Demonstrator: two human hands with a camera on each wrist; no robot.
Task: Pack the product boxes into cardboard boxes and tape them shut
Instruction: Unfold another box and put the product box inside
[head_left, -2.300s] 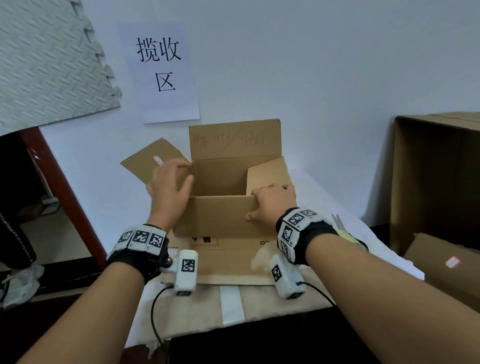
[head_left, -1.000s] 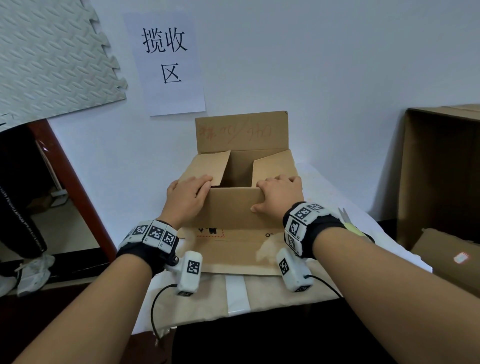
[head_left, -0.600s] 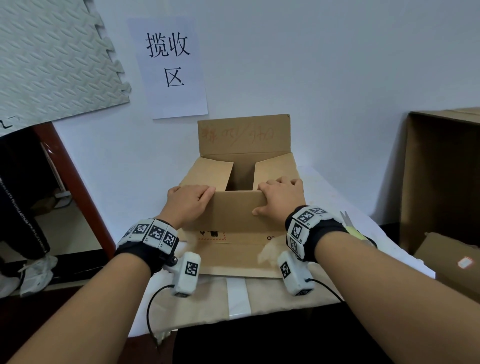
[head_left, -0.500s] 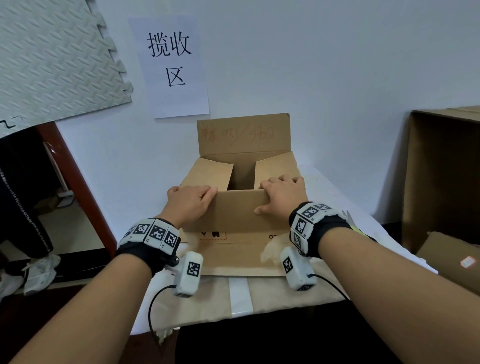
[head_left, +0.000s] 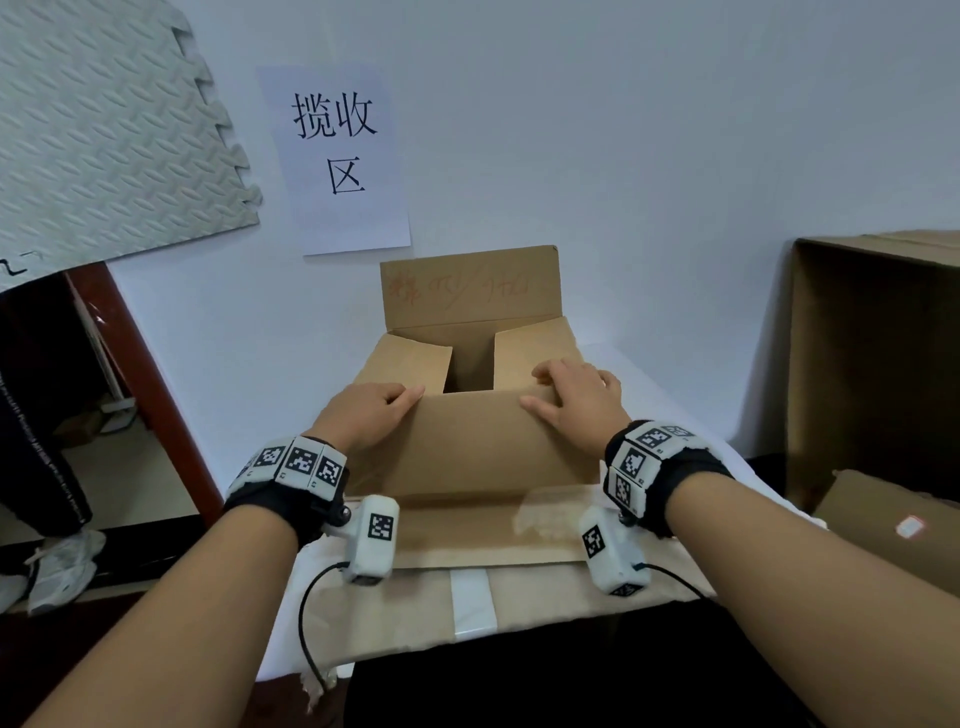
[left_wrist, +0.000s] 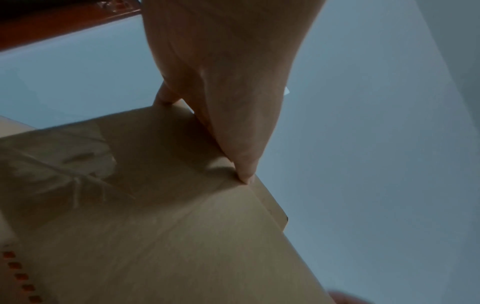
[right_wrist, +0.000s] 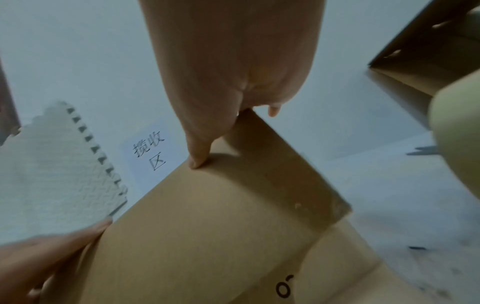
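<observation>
An open brown cardboard box (head_left: 470, 291) stands on the white table, its back flap upright with red scribbles. The left side flap (head_left: 410, 358) and right side flap (head_left: 524, 348) are folded inward over a dark gap, and the contents are hidden. My left hand (head_left: 369, 415) holds the left end of the raised near flap (head_left: 467, 447), with the thumb (left_wrist: 244, 174) on its outer face and the fingers over the edge. My right hand (head_left: 576, 400) holds the right end the same way, its thumb (right_wrist: 196, 162) on the flap and its fingers lying over the right side flap.
A tall open cardboard box (head_left: 872, 364) stands at the right, with a lower box bearing a white label (head_left: 909, 527) in front of it. Flat brown cardboard with a white tape strip (head_left: 470, 603) lies at the table's near edge. A person's leg and shoe (head_left: 52, 561) are at the left.
The left side flap swung from outward to folded in. Both hands then tipped the near flap up and forward over the opening, hiding the printed marks on the front.
</observation>
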